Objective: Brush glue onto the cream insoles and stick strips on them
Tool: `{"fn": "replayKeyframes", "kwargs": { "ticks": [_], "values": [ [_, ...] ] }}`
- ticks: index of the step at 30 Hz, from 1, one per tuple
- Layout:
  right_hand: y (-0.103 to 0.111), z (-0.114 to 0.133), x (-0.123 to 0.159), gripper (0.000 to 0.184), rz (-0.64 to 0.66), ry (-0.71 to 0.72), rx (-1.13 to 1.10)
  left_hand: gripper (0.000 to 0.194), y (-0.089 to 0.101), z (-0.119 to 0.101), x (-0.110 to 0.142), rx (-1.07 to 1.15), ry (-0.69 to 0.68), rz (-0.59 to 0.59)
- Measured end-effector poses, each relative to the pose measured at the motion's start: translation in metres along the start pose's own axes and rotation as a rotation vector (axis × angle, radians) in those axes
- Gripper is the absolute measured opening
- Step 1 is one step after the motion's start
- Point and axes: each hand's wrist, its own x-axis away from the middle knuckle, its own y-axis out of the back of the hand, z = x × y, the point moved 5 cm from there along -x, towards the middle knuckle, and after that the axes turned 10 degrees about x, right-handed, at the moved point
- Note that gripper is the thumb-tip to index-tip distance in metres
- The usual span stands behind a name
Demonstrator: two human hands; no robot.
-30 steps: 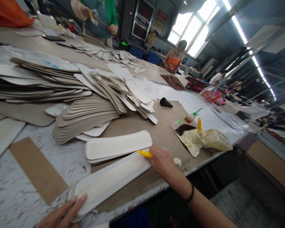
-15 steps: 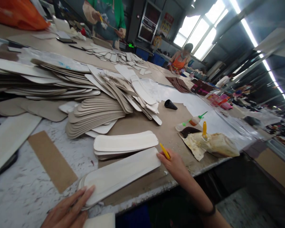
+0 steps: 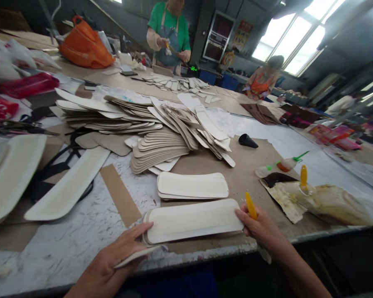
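Note:
A long white padded strip (image 3: 192, 220) lies on top of a small stack at the table's near edge. My left hand (image 3: 118, 258) rests on its left end with fingers stretched out, and a thin white piece (image 3: 139, 253) sits under the thumb. My right hand (image 3: 261, 229) touches the strip's right end and is closed on a yellow-handled brush (image 3: 250, 205). Just behind lies a second white strip stack (image 3: 192, 185).
A big fan of beige and white cut strips (image 3: 161, 136) fills the table's middle. To the right are a glue-stained pad with a yellow brush (image 3: 304, 182), small glue bottles (image 3: 284, 164) and a black cone (image 3: 247, 141). Two people work at the far side.
The view has swung left and up. My hands have turned the white strip so it lies square to the table edge. My left hand now reaches its end.

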Motion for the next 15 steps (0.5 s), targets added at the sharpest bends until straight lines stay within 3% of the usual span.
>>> {"fn": "replayKeyframes", "kwargs": {
  "ticks": [2, 4, 7, 12, 15],
  "values": [
    [0.005, 0.005, 0.007, 0.039, 0.012, -0.006, -0.053, 0.028, 0.009, 0.004, -0.002, 0.242, 0.280, -0.141],
    [0.012, 0.010, 0.013, 0.042, -0.007, 0.003, -0.078, 0.046, 0.019, 0.005, -0.001, 0.472, 0.523, -0.391],
    [0.017, 0.015, 0.020, 0.046, -0.025, 0.024, -0.102, 0.054, 0.021, -0.003, -0.001, 0.665, 0.607, -0.600],
    [0.013, 0.012, 0.025, 0.051, -0.016, 0.013, -0.173, 0.061, 0.006, -0.016, -0.004, 0.777, 0.627, -0.549],
    [0.005, 0.015, 0.028, 0.052, 0.002, 0.022, -0.253, 0.049, 0.001, -0.016, 0.000, 0.763, 0.686, -0.480]
  ]
}}
